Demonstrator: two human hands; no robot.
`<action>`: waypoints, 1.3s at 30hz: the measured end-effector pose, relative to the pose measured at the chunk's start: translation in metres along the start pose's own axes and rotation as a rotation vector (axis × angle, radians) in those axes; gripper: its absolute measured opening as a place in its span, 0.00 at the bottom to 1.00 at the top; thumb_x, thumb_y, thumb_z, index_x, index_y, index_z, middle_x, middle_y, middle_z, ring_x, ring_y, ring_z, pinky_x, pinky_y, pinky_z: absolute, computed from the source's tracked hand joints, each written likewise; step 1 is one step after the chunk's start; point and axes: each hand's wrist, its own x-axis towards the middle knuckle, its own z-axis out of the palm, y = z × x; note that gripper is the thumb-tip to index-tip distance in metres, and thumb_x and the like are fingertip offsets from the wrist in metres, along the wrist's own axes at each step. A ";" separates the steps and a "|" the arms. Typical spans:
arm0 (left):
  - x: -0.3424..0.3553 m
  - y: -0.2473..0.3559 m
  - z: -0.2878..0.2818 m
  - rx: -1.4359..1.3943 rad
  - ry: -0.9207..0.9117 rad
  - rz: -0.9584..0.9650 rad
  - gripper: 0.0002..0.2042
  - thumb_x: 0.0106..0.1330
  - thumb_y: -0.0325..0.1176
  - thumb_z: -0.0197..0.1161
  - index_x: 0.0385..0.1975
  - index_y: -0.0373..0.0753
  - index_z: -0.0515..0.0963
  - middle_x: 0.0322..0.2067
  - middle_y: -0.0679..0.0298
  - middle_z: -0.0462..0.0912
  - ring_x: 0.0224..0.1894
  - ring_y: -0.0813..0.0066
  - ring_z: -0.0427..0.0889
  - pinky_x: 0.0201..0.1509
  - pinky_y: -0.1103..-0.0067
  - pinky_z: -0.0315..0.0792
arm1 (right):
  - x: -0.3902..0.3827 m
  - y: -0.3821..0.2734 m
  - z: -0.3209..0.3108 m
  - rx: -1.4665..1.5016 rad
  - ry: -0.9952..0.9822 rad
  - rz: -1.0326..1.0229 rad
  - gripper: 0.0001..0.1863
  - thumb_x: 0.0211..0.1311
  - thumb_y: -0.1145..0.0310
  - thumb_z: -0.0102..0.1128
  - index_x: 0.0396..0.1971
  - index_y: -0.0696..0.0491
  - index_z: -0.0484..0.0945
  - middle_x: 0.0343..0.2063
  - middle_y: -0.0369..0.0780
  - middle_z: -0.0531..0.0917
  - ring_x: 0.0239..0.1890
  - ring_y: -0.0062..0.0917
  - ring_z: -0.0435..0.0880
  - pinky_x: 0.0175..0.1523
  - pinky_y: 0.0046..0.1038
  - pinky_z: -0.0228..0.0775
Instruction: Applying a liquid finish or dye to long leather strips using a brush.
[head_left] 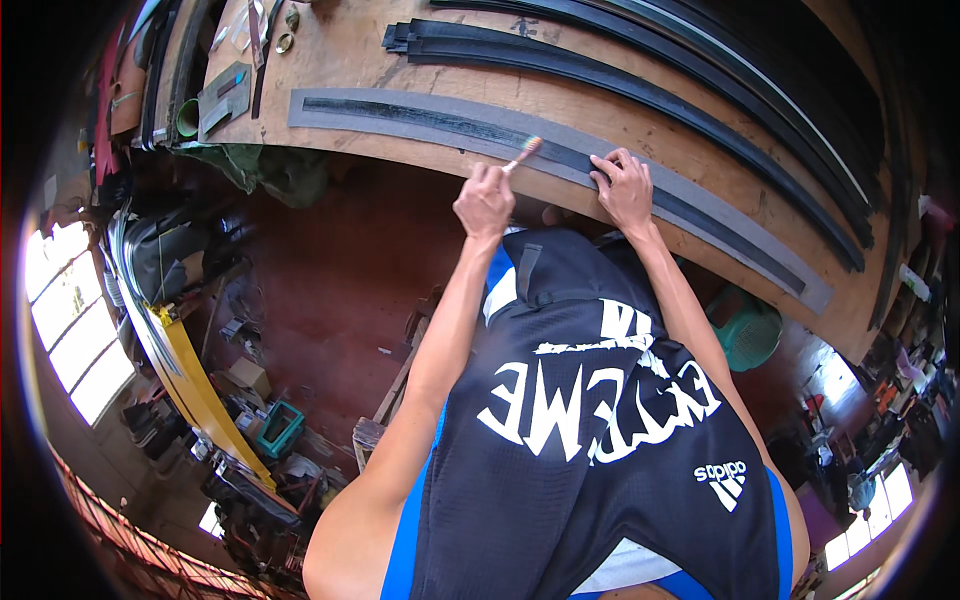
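A long black strip (420,120) lies on a wider grey backing strip (700,190) along the front edge of the wooden table. My left hand (485,203) is closed round the handle of a toothbrush (527,150), whose bristled head is at the black strip. The strip's left part looks wet and glossy; farther right it is duller. My right hand (625,187) rests on the strip to the right of the brush, its fingertips pressed down on the black material. Whether those fingers pinch its edge I cannot make out.
Behind the strip lie bundled black strips (560,70) on the wooden table (350,75). At its left end are a grey flat piece (225,97), a green cup-like container (187,118) and a small ring (285,43). Below right stands a green plastic basket (748,328).
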 end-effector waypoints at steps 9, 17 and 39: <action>0.019 0.002 -0.027 -0.638 -0.128 -0.225 0.12 0.60 0.39 0.68 0.31 0.34 0.85 0.27 0.55 0.83 0.28 0.68 0.82 0.36 0.74 0.75 | -0.002 -0.003 0.000 0.032 0.080 -0.028 0.07 0.54 0.67 0.66 0.31 0.51 0.79 0.35 0.38 0.78 0.39 0.34 0.78 0.47 0.34 0.66; 0.139 -0.126 -0.101 -0.566 0.337 -0.398 0.09 0.63 0.34 0.66 0.33 0.34 0.81 0.24 0.61 0.83 0.26 0.77 0.80 0.32 0.77 0.73 | 0.005 -0.010 -0.014 -0.012 -0.030 -0.075 0.06 0.55 0.67 0.66 0.27 0.52 0.81 0.33 0.38 0.78 0.38 0.33 0.77 0.44 0.34 0.66; 0.445 -0.219 -0.095 -0.427 0.169 -0.173 0.15 0.67 0.35 0.44 0.39 0.26 0.70 0.34 0.37 0.79 0.32 0.48 0.83 0.26 0.64 0.80 | 0.464 -0.298 0.086 -0.140 -0.049 -0.574 0.26 0.64 0.62 0.57 0.63 0.40 0.70 0.66 0.39 0.67 0.65 0.42 0.68 0.70 0.44 0.56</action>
